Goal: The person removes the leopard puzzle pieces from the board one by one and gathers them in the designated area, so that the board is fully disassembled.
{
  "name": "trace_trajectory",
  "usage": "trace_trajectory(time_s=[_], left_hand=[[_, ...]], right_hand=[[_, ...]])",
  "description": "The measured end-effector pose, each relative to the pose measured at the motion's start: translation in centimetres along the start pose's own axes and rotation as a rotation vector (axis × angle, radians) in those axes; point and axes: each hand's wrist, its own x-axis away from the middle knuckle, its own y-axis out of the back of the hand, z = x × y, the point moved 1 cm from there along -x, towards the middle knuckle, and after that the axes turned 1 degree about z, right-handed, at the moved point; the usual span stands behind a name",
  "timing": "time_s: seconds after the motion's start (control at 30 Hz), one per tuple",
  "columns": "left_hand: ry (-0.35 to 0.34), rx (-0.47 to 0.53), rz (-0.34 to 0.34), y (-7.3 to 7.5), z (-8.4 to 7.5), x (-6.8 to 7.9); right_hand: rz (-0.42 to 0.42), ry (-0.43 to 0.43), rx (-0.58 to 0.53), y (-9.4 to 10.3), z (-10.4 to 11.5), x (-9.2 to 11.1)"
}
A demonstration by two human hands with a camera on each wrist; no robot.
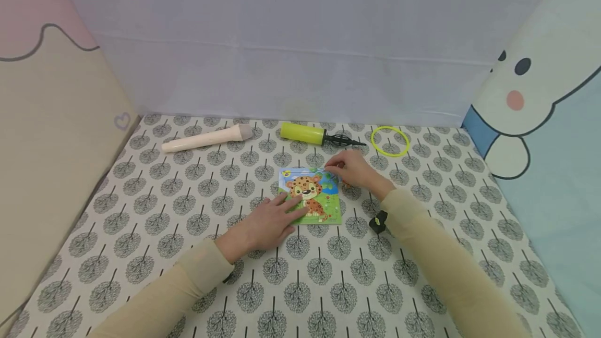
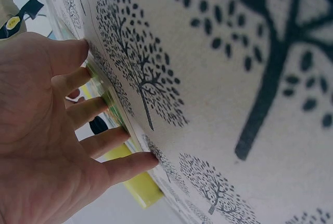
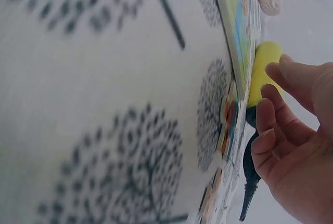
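Observation:
A flat square puzzle board (image 1: 334, 213) with a spotted leopard cub, blue sky and green grass lies on the patterned cloth. My left hand (image 1: 267, 223) rests its spread, mostly straight fingers on the board's left and lower part; in the left wrist view the fingertips (image 2: 118, 134) are right at its edge. At the upper right corner is my right hand (image 1: 354, 168), its fingers loosely bent. The right wrist view shows a gap between thumb and index finger (image 3: 268, 91), with nothing seen in it. Thin colored pieces (image 3: 228, 122) lie beside the board near that hand.
Behind the board lies a yellow-green hand pump (image 1: 302, 133) with a black nozzle. A yellow ring (image 1: 390, 141) is at its right, a pale pink microphone-shaped stick (image 1: 204, 140) at its left. A black strap (image 1: 378, 221) hangs by the right cuff. Fabric walls (image 1: 300, 40) enclose the back and sides.

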Motion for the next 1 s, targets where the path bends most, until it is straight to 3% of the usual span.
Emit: trace_trajectory(time_s=[0.8,1.0], left_hand=[[0.001,-0.054,0.012,0.0,-0.2,-0.1],[0.003,-0.058,0.012,0.0,-0.2,-0.1]], right_hand=[[0.075,0.063,0.042,-2.2,1.0,-2.0],[0.054,0.094,0.09,-2.5,0.9,-2.3]])
